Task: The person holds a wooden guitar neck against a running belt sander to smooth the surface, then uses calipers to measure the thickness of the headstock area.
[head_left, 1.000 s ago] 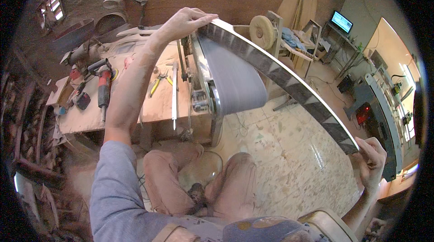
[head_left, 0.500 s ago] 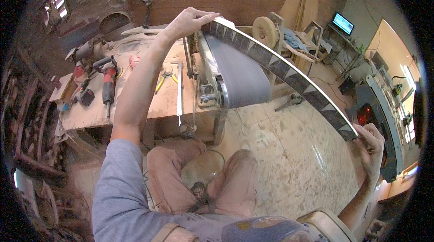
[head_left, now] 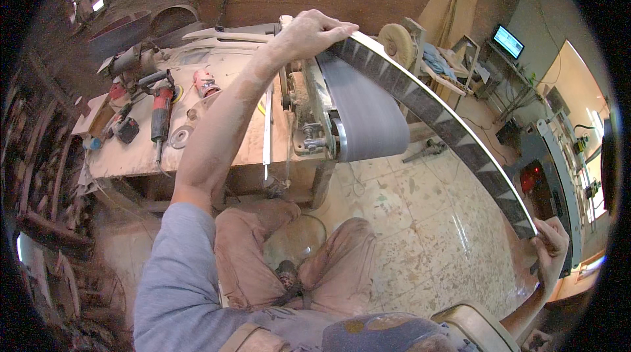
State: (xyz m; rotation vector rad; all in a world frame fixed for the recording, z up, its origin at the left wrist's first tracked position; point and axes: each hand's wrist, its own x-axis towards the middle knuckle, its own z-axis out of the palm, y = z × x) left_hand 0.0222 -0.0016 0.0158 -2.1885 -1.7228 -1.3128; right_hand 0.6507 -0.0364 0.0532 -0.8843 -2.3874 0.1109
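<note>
One long dark strip (head_left: 444, 114) with pale triangles spans your two hands – left hand (head_left: 317, 31) pinching its far end, right hand (head_left: 552, 241) gripping its near end – overlapping one grey sanding belt (head_left: 369, 118); contact there is unclear.

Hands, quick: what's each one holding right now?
Left hand: closed, holding one end of a long dark strip.
Right hand: closed, holding the strip's other end.
</note>
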